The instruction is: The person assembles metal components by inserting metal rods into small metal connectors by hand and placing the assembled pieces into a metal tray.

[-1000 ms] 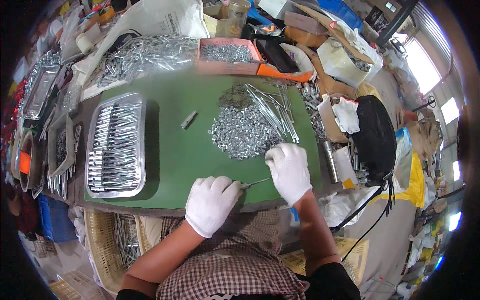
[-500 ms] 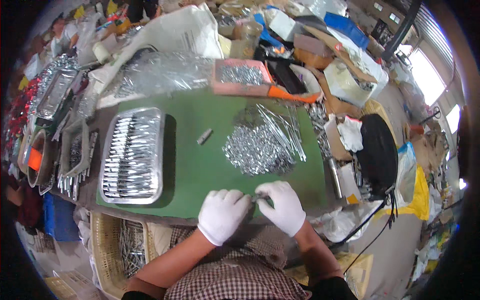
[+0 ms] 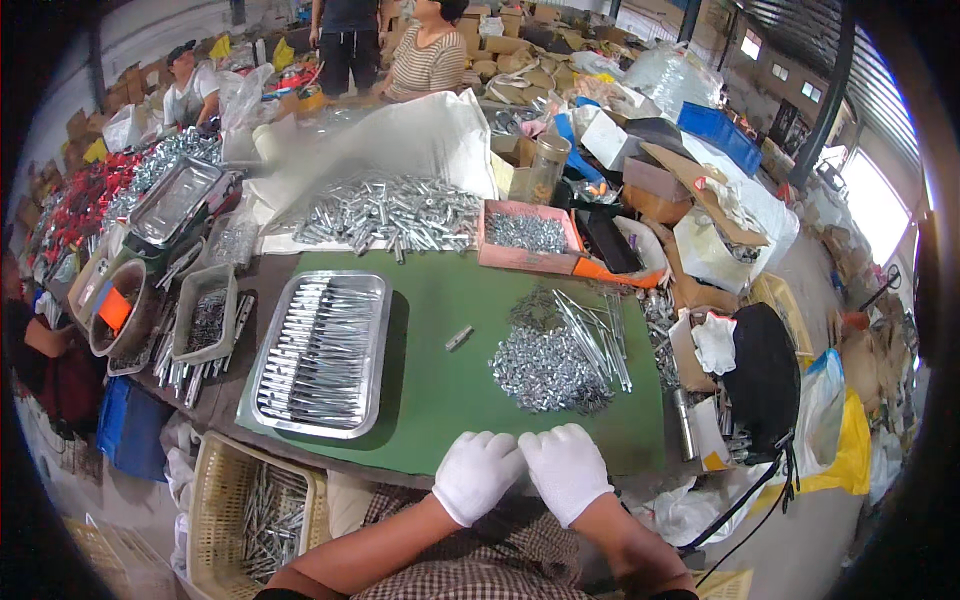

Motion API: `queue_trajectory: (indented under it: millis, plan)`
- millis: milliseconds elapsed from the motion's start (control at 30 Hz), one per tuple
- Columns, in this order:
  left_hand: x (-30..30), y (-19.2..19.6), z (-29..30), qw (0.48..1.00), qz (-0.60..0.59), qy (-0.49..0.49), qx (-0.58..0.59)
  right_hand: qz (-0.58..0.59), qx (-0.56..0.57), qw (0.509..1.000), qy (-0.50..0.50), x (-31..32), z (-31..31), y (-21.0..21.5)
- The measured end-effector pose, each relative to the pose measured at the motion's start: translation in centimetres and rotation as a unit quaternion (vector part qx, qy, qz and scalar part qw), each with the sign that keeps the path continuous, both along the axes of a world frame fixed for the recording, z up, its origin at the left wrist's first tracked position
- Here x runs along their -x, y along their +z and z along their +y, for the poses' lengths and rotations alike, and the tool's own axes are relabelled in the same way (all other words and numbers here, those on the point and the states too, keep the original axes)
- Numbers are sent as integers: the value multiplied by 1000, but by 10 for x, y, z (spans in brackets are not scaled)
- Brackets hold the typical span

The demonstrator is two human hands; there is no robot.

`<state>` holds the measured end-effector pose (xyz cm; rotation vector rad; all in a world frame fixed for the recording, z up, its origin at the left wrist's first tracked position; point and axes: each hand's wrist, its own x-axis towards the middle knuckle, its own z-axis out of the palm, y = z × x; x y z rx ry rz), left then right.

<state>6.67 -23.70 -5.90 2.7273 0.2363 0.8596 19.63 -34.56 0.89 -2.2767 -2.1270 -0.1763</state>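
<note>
My left hand and my right hand, both in white gloves, meet over the front edge of the green mat. The fingers of each are curled in and closed; whatever they grip is hidden behind the knuckles. Just beyond them lies a heap of small shiny metal parts, with long thin metal rods at its upper right. One short metal sleeve lies alone mid-mat. At the left, a metal tray holds rows of silver rods fitted with sleeves.
Behind the mat stand a pink box of small parts and a pile of metal sleeves. Plastic tubs flank the left side; a black bag is at the right. Below left is a yellow basket of rods. Several people are in the background.
The view has tilted up, bringing more background into sight. My hands have drawn closer together, and the small grey piece that showed between their fingers is now hidden.
</note>
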Motion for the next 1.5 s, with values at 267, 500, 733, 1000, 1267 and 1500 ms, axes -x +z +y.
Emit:
queue_trajectory:
  millis: [267, 500, 733, 1000, 1267, 1500]
  plan:
    - [0, 0, 1, 999, 36, 8, 15, 20, -54, 998, -24, 1, -6, -14]
    - [-2, 1, -2, 1000, -9, 2, 19, 69, -61, 995, -33, -5, -12, -11]
    - [-1, 0, -4, 1000, 11, 15, 5, 115, -139, 980, -87, -10, -31, -19]
    - [0, 8, -7, 1000, 8, -1, 3, -24, -133, 873, -469, -120, -148, -69]
    - [0, 3, 2, 999, 4, 33, 20, 339, -147, 853, -368, -29, -88, -2]
    - [-3, 4, -4, 999, 4, 32, 29, 180, 32, 940, -288, 24, -77, -13]
